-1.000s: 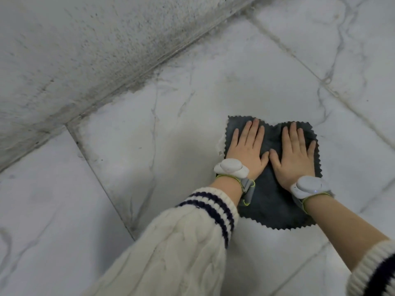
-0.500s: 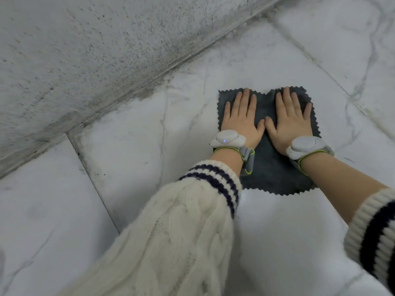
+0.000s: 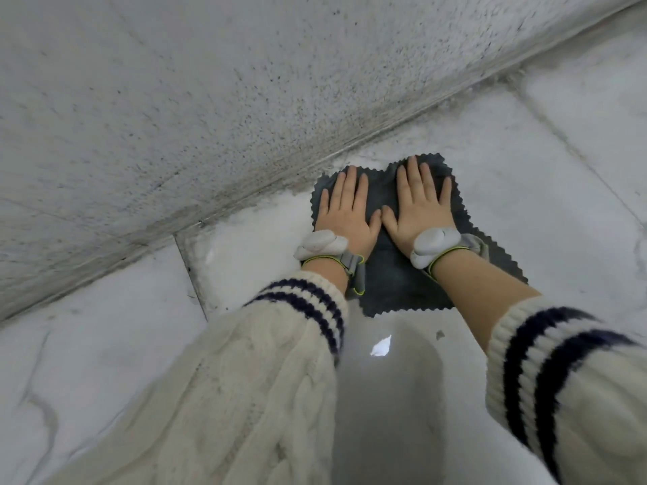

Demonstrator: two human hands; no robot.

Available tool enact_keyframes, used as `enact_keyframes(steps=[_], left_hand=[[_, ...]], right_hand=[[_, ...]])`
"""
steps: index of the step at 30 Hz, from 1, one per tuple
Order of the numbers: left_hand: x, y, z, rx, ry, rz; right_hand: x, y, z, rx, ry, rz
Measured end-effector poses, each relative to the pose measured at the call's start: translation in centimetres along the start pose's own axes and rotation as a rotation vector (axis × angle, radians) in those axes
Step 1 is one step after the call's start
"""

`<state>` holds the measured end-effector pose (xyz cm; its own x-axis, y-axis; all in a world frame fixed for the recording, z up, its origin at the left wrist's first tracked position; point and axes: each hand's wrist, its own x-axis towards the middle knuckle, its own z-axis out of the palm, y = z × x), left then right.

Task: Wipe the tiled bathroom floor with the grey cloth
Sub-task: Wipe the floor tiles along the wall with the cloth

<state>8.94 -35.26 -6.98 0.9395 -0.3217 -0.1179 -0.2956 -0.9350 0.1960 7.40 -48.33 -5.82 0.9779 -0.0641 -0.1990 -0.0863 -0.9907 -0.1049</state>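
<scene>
A dark grey cloth with zigzag edges lies flat on the white marble-look floor tile. Its far corner is close to the foot of the wall. My left hand presses palm-down on the cloth's left part, fingers spread and pointing at the wall. Beside it, thumbs almost touching, my right hand lies flat on the right part. Neither hand grips the fabric. Both wrists carry white sensor bands, and cream knit sleeves with navy stripes cover the forearms.
A speckled grey wall runs diagonally across the upper left. Its joint with the floor is dark with grime. A grout line runs left of the cloth. The tile near me is glossy and reflective.
Both hands have slid the cloth forward across the tile, from the tile's middle to just short of the wall's base. The hands stayed flat on it.
</scene>
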Motion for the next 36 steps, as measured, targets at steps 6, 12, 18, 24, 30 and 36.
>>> enact_keyframes(steps=[6,12,18,24,30,36], left_hand=[[-1.3,-5.3,-1.0,0.051,-0.040,0.112],[-2.2,-5.4,-1.3,0.027,-0.016,0.085],[-2.8,-5.3,-1.5,0.000,-0.029,0.032],[-7.3,-10.0,-1.8,0.002,-0.047,0.000],[-9.4,-10.4,-1.5,0.018,-0.061,-0.043],[-12.3,-10.0,-0.9,0.028,-0.076,-0.064]], right_hand=[[-0.6,-4.5,1.3,0.040,0.048,0.032],[-0.9,-4.8,1.2,0.074,0.059,0.021],[-1.1,-5.4,0.9,0.063,0.044,0.039],[-4.6,-10.9,2.2,0.089,0.032,0.023],[-5.8,-11.7,2.6,0.077,0.030,-0.021],[-7.9,-11.7,2.9,0.079,0.024,-0.085]])
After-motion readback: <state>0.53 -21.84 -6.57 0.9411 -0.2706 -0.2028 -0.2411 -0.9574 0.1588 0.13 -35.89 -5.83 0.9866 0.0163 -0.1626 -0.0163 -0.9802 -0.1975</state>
